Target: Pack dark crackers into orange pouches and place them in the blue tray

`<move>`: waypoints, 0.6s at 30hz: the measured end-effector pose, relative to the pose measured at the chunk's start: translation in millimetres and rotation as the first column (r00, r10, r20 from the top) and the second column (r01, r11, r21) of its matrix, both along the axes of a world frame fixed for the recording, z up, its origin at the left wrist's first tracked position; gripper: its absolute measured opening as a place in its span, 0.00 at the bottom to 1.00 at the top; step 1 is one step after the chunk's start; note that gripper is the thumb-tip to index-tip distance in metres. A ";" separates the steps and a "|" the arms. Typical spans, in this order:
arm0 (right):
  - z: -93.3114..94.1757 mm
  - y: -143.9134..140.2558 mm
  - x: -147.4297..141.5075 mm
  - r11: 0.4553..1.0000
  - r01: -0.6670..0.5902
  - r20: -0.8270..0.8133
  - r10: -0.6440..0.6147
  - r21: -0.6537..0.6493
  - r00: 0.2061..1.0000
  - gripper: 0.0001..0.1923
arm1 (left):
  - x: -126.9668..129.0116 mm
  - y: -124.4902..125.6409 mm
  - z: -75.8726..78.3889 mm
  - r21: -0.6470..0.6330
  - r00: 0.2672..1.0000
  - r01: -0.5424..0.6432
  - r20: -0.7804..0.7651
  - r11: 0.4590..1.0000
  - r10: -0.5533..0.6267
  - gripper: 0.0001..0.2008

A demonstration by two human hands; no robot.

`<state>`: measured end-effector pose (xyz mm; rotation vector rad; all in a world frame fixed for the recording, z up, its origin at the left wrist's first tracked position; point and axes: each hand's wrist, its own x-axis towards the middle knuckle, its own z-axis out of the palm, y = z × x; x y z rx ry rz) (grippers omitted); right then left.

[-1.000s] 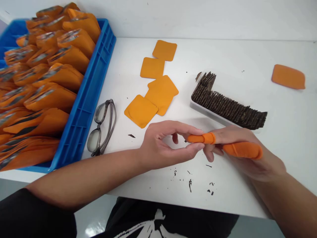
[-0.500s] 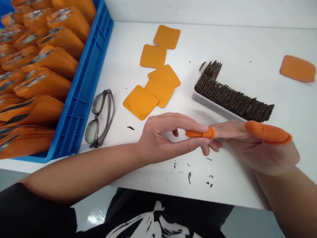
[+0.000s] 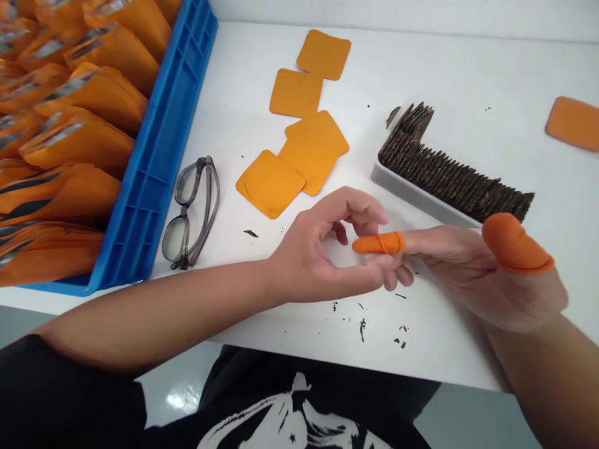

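Orange finger cots cover two fingers of my right hand (image 3: pixel 505 290): one cot (image 3: pixel 517 243) on the thumb, another cot (image 3: pixel 379 243) on the outstretched index finger. That hand is open, with nothing in it. My left hand (image 3: pixel 327 249) surrounds the index fingertip, its thumb and forefinger apart. Its thumb lies close below the cot; whether it touches I cannot tell. Behind my right hand stands a white tray (image 3: pixel 416 187) filled with a row of thin dark brown slices (image 3: pixel 463 178).
Several orange square packets (image 3: pixel 306 156) lie at the table's middle, one orange piece (image 3: pixel 575 123) at far right. Folded glasses (image 3: pixel 187 212) rest beside a blue crate (image 3: pixel 156 156) holding many orange pouches (image 3: pixel 79 140). Dark crumbs (image 3: pixel 362 330) dot the table (image 3: pixel 299 337) near its front edge.
My left forefinger has lifted off the index-finger cot, so the pinch has loosened. The cot shows more fully and smoother on the finger. The view has shifted slightly.
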<state>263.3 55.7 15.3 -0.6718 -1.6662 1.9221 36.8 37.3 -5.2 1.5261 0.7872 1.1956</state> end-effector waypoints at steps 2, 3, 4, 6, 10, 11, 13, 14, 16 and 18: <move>-0.6 -3.4 -3.0 1.000 -0.003 -0.036 0.002 -0.021 0.999 0.33 | 0.6 -0.4 0.4 -0.020 0.994 0.082 0.078 0.996 -0.080 0.19; -1.0 -5.1 -4.2 1.000 -0.001 -0.048 0.000 -0.029 0.999 0.31 | 1.1 -0.9 0.5 -0.053 0.983 0.132 0.135 0.990 -0.124 0.17; -1.6 -6.5 -4.9 0.999 -0.001 -0.057 -0.001 -0.034 0.998 0.30 | 1.5 -1.4 0.5 -0.096 0.969 0.182 0.189 0.979 -0.162 0.13; -3.3 -8.6 -4.7 0.999 -0.006 -0.053 0.004 -0.041 0.999 0.29 | 2.2 -2.2 0.3 -0.150 0.948 0.232 0.258 0.961 -0.189 0.09; -8.9 -9.8 2.7 0.997 -0.015 -0.036 0.012 -0.078 0.999 0.33 | 3.2 -0.6 -1.1 -0.100 0.952 0.191 0.260 0.976 -0.160 0.10; -10.3 -9.8 5.4 0.996 -0.014 -0.035 0.011 -0.087 0.999 0.34 | 3.3 0.3 -1.4 -0.080 0.950 0.189 0.268 0.979 -0.162 0.10; -12.3 -9.5 10.1 0.994 -0.018 -0.021 0.015 -0.105 1.000 0.35 | 3.2 1.9 -1.5 -0.051 0.943 0.205 0.279 0.977 -0.183 0.10; -13.1 -9.4 11.8 0.994 -0.022 -0.012 0.021 -0.111 1.000 0.35 | 3.0 2.2 -1.4 -0.041 0.939 0.217 0.283 0.975 -0.197 0.09; -14.7 -9.3 13.3 0.992 -0.022 -0.002 0.022 -0.127 1.000 0.36 | 2.0 1.5 -0.7 -0.030 0.945 0.205 0.266 0.978 -0.189 0.09; -16.8 -9.5 12.8 0.990 -0.016 -0.027 0.012 -0.142 1.000 0.39 | 0.9 -0.7 0.4 -0.035 0.986 0.088 0.144 0.996 -0.082 0.08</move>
